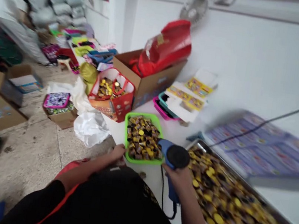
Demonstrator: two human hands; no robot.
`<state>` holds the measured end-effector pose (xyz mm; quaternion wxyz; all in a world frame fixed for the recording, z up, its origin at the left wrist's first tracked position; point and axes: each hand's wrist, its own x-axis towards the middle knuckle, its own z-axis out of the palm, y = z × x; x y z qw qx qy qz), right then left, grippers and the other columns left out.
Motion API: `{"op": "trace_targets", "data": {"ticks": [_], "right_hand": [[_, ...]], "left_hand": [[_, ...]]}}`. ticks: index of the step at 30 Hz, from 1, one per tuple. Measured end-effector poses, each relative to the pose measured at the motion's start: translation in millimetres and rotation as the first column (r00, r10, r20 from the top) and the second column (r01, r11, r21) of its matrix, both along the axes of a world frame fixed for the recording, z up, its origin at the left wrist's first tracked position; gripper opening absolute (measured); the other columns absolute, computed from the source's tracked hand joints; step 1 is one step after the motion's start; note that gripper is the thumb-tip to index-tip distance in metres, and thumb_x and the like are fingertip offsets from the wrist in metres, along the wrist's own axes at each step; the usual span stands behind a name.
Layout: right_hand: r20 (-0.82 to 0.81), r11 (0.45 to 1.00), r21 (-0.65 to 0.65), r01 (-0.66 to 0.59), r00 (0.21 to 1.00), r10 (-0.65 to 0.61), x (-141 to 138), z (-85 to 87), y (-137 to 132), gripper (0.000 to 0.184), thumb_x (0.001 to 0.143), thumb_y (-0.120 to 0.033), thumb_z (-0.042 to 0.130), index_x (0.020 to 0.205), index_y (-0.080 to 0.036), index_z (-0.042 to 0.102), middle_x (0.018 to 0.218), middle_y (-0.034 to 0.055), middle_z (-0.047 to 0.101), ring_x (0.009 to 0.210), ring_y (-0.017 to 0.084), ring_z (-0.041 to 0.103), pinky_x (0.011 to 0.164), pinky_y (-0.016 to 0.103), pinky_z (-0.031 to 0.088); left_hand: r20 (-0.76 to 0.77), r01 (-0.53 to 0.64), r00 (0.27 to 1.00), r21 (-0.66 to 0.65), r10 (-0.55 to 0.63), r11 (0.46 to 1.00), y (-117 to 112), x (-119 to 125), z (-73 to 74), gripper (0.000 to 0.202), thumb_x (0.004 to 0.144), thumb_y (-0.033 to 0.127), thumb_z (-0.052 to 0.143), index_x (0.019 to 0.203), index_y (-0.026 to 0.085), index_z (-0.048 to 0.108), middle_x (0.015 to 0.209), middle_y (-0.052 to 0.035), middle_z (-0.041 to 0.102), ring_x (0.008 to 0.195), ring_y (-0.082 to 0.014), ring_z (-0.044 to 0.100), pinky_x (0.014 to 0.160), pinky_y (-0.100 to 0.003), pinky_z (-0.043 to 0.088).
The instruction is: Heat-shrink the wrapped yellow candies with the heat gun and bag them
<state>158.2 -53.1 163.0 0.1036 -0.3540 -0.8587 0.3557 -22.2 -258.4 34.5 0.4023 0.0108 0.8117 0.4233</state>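
Note:
My right hand (180, 176) is closed round the handle of a blue heat gun (173, 156), its black back facing me and its nozzle over the green tray (126, 138). That tray holds several small yellow and brown wrapped pieces. My left hand (117, 151) rests on the green tray's near left corner; its fingers are blurred. A large metal tray (276, 220) full of similar yellow pieces lies to the right of the heat gun.
A red bag (112, 95) with gold pieces, a cardboard box (149, 78) holding a red sack, pink and teal trays (164, 108) and purple sheets (268, 144) crowd the white surface. Boxes, white plastic and a seated person (8, 20) occupy the floor at left.

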Motion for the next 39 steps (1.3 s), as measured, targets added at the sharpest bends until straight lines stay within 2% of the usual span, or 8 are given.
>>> {"op": "trace_targets", "data": {"ticks": [6,18,22,24,26,29,35,39], "right_hand": [[-0.009,0.864,-0.498,0.073,0.996,-0.089,38.6,-0.8,-1.3,0.036,0.06,-0.053,0.076,0.07,-0.02,0.065,0.055,0.0044,0.066,0.05,0.022,0.064,0.054,0.035,0.055],[-0.13,0.828,-0.466,0.311,0.902,-0.412,72.0,-10.5,-10.3,0.037,0.055,-0.045,0.084,0.076,-0.019,0.067,0.066,0.0064,0.071,0.056,0.024,0.067,0.056,0.036,0.057],[-0.114,0.798,-0.481,0.362,0.877,-0.467,86.1,-13.2,-18.3,0.034,0.059,-0.043,0.08,0.078,-0.018,0.07,0.076,0.0078,0.073,0.058,0.022,0.067,0.06,0.036,0.059],[-0.098,0.777,-0.508,0.372,0.871,-0.481,89.2,-11.9,-23.6,0.034,0.059,-0.043,0.079,0.078,-0.017,0.07,0.078,0.0082,0.074,0.058,0.021,0.068,0.06,0.036,0.06],[-0.075,0.77,-0.51,0.383,0.872,-0.484,90.8,-11.2,-27.8,0.035,0.058,-0.043,0.08,0.078,-0.017,0.071,0.078,0.0082,0.074,0.059,0.021,0.068,0.061,0.036,0.06],[-0.042,0.785,-0.479,0.393,0.883,-0.467,93.5,-14.6,-31.9,0.034,0.059,-0.044,0.08,0.076,-0.017,0.071,0.075,0.0082,0.074,0.06,0.022,0.069,0.063,0.036,0.061],[0.009,0.823,-0.45,0.346,0.924,-0.383,101.2,-23.7,-36.0,0.031,0.061,-0.044,0.082,0.076,-0.019,0.073,0.073,0.0078,0.075,0.062,0.024,0.071,0.064,0.036,0.061],[0.02,0.831,-0.41,0.377,0.914,-0.405,104.5,-21.9,-34.4,0.033,0.061,-0.047,0.08,0.075,-0.018,0.073,0.07,0.0084,0.075,0.065,0.027,0.073,0.068,0.039,0.061]], "left_hand": [[0.166,-0.066,0.984,0.053,0.057,0.996,12.0,-23.5,-10.5,0.009,0.092,0.023,0.057,0.085,0.02,0.052,0.063,0.0014,0.057,0.052,-0.0149,0.06,0.056,-0.026,0.052],[-0.138,-0.032,0.99,-0.112,0.016,0.993,44.5,-79.1,10.2,0.024,0.085,0.026,0.068,0.104,0.012,0.062,0.079,-0.0111,0.069,0.077,-0.0282,0.072,0.073,-0.038,0.058],[-0.602,0.194,0.752,-0.184,-0.267,0.963,28.5,-37.8,2.5,0.029,0.091,0.031,0.065,0.116,0.019,0.06,0.098,-0.0083,0.071,0.094,-0.0247,0.069,0.086,-0.035,0.054],[-0.578,0.59,0.579,-0.19,-0.575,0.785,28.1,-5.3,-5.2,0.013,0.092,0.028,0.063,0.104,0.023,0.065,0.093,-0.0036,0.071,0.09,-0.0202,0.068,0.085,-0.029,0.052],[-0.446,0.862,0.354,-0.186,-0.822,0.472,35.6,24.3,-16.2,0.007,0.09,0.023,0.065,0.097,0.024,0.067,0.092,-0.0019,0.072,0.091,-0.0185,0.068,0.084,-0.025,0.05],[-0.293,0.929,0.142,-0.291,-0.946,0.23,53.1,52.6,-35.7,0.026,0.089,0.026,0.071,0.114,0.022,0.067,0.107,-0.0083,0.071,0.098,-0.0236,0.069,0.084,-0.027,0.05],[-0.271,0.932,-0.07,-0.36,-0.96,0.034,73.1,73.6,-56.3,0.042,0.088,0.024,0.072,0.128,0.016,0.061,0.131,-0.0202,0.059,0.1,-0.0286,0.068,0.082,-0.033,0.051],[-0.4,0.94,0.116,-0.251,-0.909,0.23,74.4,61.9,-43.1,0.033,0.086,0.025,0.074,0.116,0.017,0.064,0.109,-0.0106,0.067,0.094,-0.0242,0.066,0.082,-0.032,0.051]]}}
